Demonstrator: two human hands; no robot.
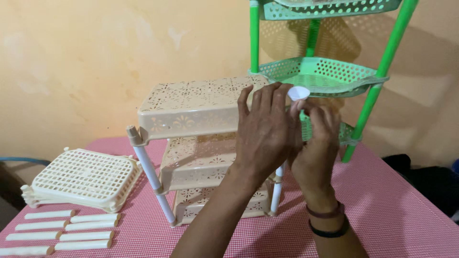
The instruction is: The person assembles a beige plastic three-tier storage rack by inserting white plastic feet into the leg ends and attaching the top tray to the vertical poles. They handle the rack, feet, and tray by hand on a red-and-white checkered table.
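A cream plastic rack [191,110] with three perforated shelves on white poles stands on the table. My left hand [263,131] rests against the right end of its top shelf, fingers spread upward. My right hand [318,143] is beside it, fingers pinching a small white round cap [299,92] at the rack's front right corner. That corner is hidden behind my hands.
A green three-tier corner rack [330,74] stands behind, at the back right. A stack of cream perforated trays [83,179] lies at the left, with several loose white poles [62,231] in front of it. A pink checked cloth [397,210] covers the table.
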